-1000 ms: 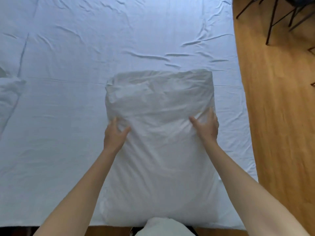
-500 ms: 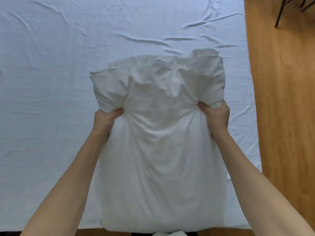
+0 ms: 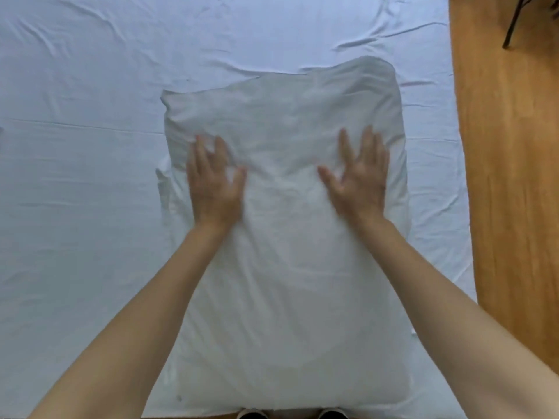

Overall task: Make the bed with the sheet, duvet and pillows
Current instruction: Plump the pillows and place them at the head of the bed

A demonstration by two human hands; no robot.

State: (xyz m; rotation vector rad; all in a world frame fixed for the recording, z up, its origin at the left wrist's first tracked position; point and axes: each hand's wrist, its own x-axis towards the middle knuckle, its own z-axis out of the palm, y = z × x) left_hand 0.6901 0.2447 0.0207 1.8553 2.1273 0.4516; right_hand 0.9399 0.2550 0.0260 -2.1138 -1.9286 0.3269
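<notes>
Pillow (image 3: 287, 267): white, in a white cover, it lies flat on the sheet with its long side running from 6 o'clock to 12 o'clock; it fills the middle and the lower part of the view, nearer to the 3 o'clock edge of the bed.
Sheet (image 3: 90, 176): pale, spread over the bed, with some creases toward 12 o'clock and 1 o'clock; the pillow rests directly on it.
Left hand (image 3: 213, 179): palm down on the upper left part of the pillow, fingers straight and a little spread, pointing to 12 o'clock — it grips nothing, it only lies flat on the cloth. The pillow goes on from this hand toward 3 o'clock and 6 o'clock; its left edge is just beside the hand at 9 o'clock.
Right hand (image 3: 358, 176): also palm down, fingers straight and spread, resting flat on the upper right part of the pillow — nothing is held. The right edge of the pillow is just beside it at 3 o'clock, the far edge is at 12 o'clock.
Hands together: apart from each other, with bare pillow cloth between them; both are somewhat blurred.
Floor (image 3: 508, 176): wooden, along the 3 o'clock side of the bed.
Dark thin leg (image 3: 514, 22): stands on the floor at about 1 o'clock; what it belongs to cannot be told.
</notes>
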